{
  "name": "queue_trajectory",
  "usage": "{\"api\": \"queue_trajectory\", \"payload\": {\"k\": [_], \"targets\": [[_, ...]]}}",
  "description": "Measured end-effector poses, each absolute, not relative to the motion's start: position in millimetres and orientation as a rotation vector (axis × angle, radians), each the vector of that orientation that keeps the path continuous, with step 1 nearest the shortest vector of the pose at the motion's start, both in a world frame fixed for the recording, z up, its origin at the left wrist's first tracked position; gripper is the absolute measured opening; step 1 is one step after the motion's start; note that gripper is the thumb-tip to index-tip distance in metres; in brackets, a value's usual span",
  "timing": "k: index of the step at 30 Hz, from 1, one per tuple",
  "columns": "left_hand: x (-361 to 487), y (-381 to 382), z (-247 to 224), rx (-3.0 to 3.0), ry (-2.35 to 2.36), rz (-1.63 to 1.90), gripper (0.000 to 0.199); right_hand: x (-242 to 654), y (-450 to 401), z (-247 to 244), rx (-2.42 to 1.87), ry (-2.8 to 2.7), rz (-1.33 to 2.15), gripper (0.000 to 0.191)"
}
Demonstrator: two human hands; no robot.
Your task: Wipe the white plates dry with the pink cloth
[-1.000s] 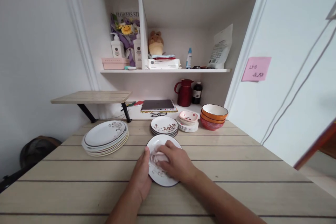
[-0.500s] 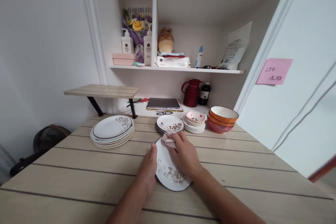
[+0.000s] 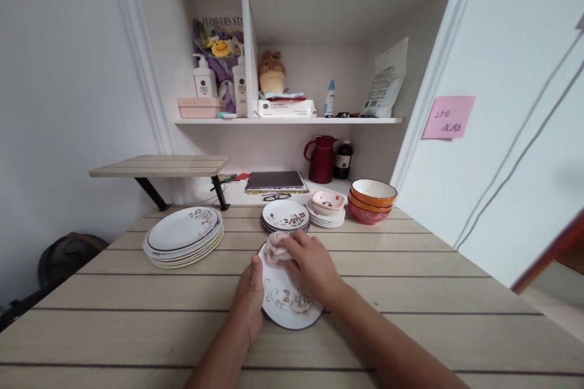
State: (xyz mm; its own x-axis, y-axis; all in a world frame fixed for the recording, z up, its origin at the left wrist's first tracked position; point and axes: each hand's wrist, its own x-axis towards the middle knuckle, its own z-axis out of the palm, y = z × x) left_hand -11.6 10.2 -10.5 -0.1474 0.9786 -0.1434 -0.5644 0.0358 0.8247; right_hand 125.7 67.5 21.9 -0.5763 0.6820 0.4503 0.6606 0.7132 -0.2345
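Observation:
A white plate (image 3: 279,285) with a dark rim and a brown flower pattern is held tilted up over the table, close to me. My left hand (image 3: 250,301) grips its left edge, thumb up along the rim and the other fingers hidden behind or under it. My right hand (image 3: 314,264) is closed on a pale pink cloth (image 3: 277,247), pressed to the upper part of the plate's face. Just beyond stands a short stack of similar small plates (image 3: 286,215) with dark rims.
Larger plates (image 3: 182,230) are stacked at the left, by a small raised wooden shelf (image 3: 159,166). Small white dishes (image 3: 327,219) carry a pink square bowl (image 3: 327,200); orange and red bowls (image 3: 371,200) stand beside them. Behind are a laptop (image 3: 276,180), glasses (image 3: 277,197) and a red jug (image 3: 322,160).
My right hand has moved the cloth toward the plate's upper left. My left hand still holds the plate's left edge. The whole view has shifted, with things sitting further left.

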Motion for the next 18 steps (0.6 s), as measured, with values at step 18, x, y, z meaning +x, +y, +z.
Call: {"api": "queue_trajectory", "payload": {"k": [18], "targets": [[-14,9,-2,0.42,0.968,1.368,0.078,145,44,33,-0.824,-2.826,0.445,0.03]]}}
